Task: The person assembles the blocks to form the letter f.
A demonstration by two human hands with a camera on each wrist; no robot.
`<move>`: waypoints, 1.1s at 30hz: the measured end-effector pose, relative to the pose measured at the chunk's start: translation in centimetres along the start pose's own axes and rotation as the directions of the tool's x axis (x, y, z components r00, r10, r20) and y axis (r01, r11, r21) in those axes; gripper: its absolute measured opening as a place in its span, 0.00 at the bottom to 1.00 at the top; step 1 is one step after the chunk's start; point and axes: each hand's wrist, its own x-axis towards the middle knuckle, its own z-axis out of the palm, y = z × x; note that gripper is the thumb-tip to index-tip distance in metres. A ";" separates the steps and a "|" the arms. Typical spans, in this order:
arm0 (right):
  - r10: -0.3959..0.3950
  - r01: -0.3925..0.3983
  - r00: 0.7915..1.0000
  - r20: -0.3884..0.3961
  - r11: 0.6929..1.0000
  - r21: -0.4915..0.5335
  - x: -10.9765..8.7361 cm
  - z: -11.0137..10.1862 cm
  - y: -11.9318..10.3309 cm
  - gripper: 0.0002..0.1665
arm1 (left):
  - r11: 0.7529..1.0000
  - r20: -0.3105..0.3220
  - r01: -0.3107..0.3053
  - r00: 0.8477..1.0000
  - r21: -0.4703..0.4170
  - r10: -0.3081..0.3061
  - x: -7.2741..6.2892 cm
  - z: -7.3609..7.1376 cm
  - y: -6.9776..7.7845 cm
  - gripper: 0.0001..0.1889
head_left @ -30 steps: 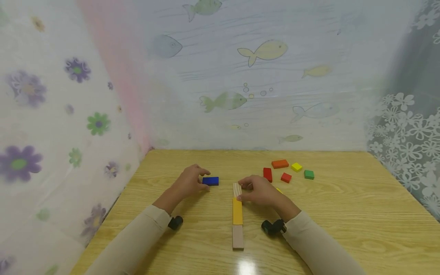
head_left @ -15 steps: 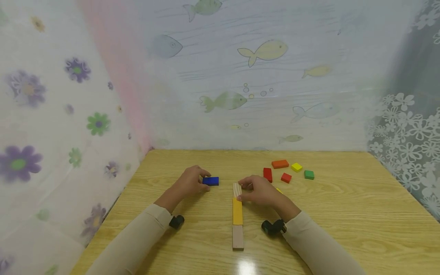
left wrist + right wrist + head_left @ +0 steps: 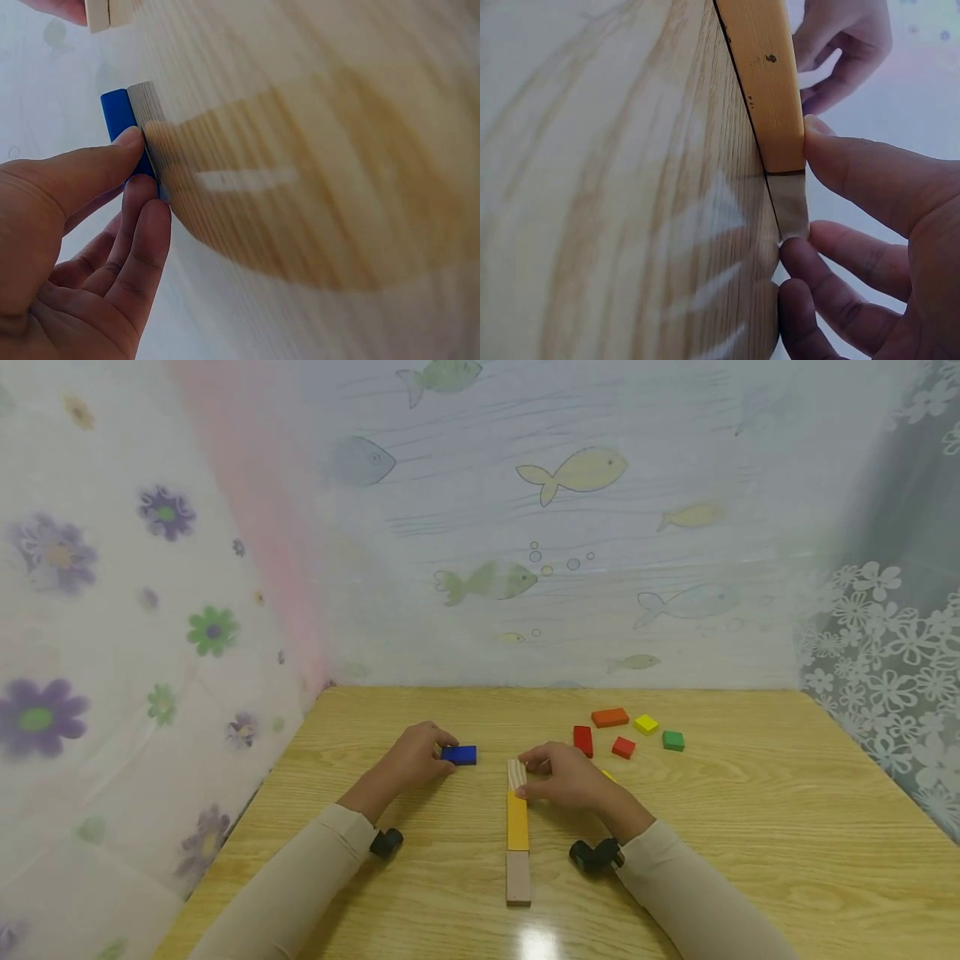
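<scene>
My left hand (image 3: pixel 417 758) pinches a blue block (image 3: pixel 463 755) between thumb and fingers; the block lies flat on the table. In the left wrist view the thumb lies against the side of the blue block (image 3: pixel 117 112). My right hand (image 3: pixel 567 778) holds a plain wood block (image 3: pixel 515 774), with the thumb near its close end and the fingers at its far end. That block sits at the far end of a straight row, end to end with a yellow-orange block (image 3: pixel 517 821) and a pale brownish block (image 3: pixel 518 878). The right wrist view shows the orange block (image 3: pixel 769 90) meeting the plain one.
Loose blocks lie at the back right of the wooden table (image 3: pixel 750 827): orange (image 3: pixel 610 717), dark red (image 3: pixel 582 741), small red (image 3: pixel 623 747), small yellow (image 3: pixel 647 724) and green (image 3: pixel 673 741). Another yellow piece (image 3: pixel 609 776) is partly hidden behind my right wrist. Patterned sheets hang behind and left.
My left finger and thumb have drawn in slightly on the blue block, which stays in place. The right hand and the row of blocks show no visible movement.
</scene>
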 end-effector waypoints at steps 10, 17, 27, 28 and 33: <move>0.001 -0.001 1.000 0.008 1.000 0.004 -0.6 0.0 -0.2 0.32 | 1.000 0.013 0.016 1.000 0.017 -0.016 -0.7 0.0 0.5 0.19; -0.010 0.010 1.000 0.007 1.000 0.007 -1.1 0.0 -0.3 0.32 | 0.999 0.015 0.039 0.999 -0.009 -0.039 -1.2 0.1 0.9 0.18; -0.007 0.007 1.000 0.018 1.000 0.001 -1.8 -0.1 -0.4 0.31 | 0.998 0.001 0.054 0.999 -0.009 -0.054 -1.8 0.0 1.5 0.17; -0.009 0.009 1.000 0.018 1.000 0.001 -1.8 -0.1 -0.4 0.31 | 0.998 0.001 0.056 0.998 -0.009 -0.056 -1.7 0.0 1.4 0.17; -0.004 0.004 1.000 0.020 1.000 0.010 -1.7 -0.1 -0.4 0.31 | 0.998 -0.001 0.063 0.998 -0.009 -0.063 -1.7 0.0 1.4 0.17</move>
